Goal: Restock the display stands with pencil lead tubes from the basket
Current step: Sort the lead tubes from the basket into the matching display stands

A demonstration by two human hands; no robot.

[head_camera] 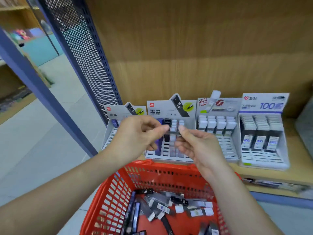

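Observation:
A red mesh basket [118,192] stands below the shelf with several loose pencil lead tubes [179,200] in it. On the wooden shelf are several display stands: a far-left one [110,131], a second one [188,116], a third one with white-capped tubes [218,126] and a right one marked 100 [262,129]. My left hand [137,136] and my right hand [198,143] are raised in front of the second stand. Together they pinch a thin dark lead tube [174,132] by its ends, held about level. Motion blur hides its detail.
A blue perforated metal panel [81,53] and a blue post [33,78] rise left of the stands. The wooden back wall [194,48] closes the shelf behind. A grey object [304,126] sits at the shelf's right edge. Pale floor lies to the left.

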